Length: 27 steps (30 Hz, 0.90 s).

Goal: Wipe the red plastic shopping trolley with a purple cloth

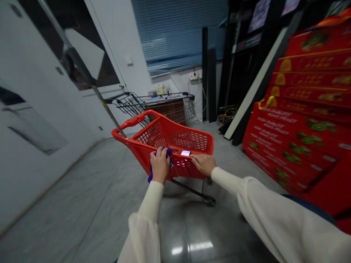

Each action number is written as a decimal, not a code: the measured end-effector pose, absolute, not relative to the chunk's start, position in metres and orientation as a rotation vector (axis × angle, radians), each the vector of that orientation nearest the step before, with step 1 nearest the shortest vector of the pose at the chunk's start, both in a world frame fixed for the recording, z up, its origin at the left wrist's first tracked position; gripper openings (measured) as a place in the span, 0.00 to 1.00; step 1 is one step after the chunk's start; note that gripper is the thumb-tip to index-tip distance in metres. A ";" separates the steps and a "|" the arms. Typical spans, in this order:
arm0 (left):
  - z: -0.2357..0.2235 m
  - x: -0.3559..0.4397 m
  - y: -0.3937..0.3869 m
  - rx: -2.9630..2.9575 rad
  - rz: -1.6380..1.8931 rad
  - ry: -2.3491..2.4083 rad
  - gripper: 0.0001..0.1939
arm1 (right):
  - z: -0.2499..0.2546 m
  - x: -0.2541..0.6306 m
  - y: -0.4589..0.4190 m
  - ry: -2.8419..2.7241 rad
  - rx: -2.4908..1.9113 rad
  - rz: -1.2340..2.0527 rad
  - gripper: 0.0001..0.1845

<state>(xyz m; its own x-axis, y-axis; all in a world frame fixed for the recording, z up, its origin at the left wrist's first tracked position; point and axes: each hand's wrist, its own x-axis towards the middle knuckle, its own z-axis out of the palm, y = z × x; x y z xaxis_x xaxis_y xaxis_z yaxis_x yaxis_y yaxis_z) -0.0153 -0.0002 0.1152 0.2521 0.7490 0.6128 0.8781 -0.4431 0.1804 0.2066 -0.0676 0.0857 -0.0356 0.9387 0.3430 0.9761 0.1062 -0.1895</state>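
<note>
A red plastic shopping cart [189,137] with perforated sides stands in front of me. My left hand [160,164] is closed on a purple cloth [150,176] at the cart's near rim, with the cloth bunched around the fingers. Farther right along that rim, my right hand [203,164] grips the edge, its fingertips partly hidden. Between the two hands, a small device with a lit screen, like a phone [185,153], shows just past the rim. I cannot tell what it rests on.
A long grey pole [108,109] slants across the cart's handle end. Behind stands a black wire cart [189,106] with goods on top. Stacked red boxes [296,146] rise at the right, beside leaning boards [255,84]. A white door and wall [109,40] are at the left.
</note>
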 end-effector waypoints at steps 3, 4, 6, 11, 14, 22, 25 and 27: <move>0.147 -0.044 0.005 -2.258 -0.705 -1.616 0.17 | 0.086 0.215 -0.071 -2.021 -1.849 -0.120 0.21; 0.155 -0.051 0.005 -2.249 -0.646 -1.623 0.17 | 0.086 0.219 -0.073 -2.024 -1.850 -0.112 0.21; 0.164 -0.059 0.001 -2.235 -0.588 -1.631 0.15 | 0.088 0.229 -0.079 -2.042 -1.850 -0.090 0.21; 0.151 -0.046 -0.029 -2.307 -0.601 -1.542 0.16 | 0.102 0.232 -0.091 -2.086 -1.882 -0.063 0.21; 0.145 -0.032 -0.051 -2.395 -0.546 -1.425 0.17 | 0.111 0.201 -0.089 -2.103 -1.725 -0.116 0.22; 0.199 -0.068 -0.060 -2.129 -0.392 -1.645 0.12 | 0.116 0.111 -0.074 -2.003 -1.611 -0.043 0.31; 0.196 -0.075 -0.064 -1.953 -0.446 -1.793 0.12 | 0.109 0.100 -0.077 -1.984 -1.580 -0.029 0.30; 0.184 -0.065 -0.069 -1.905 -0.473 -1.848 0.12 | 0.103 0.097 -0.080 -1.975 -1.540 -0.034 0.29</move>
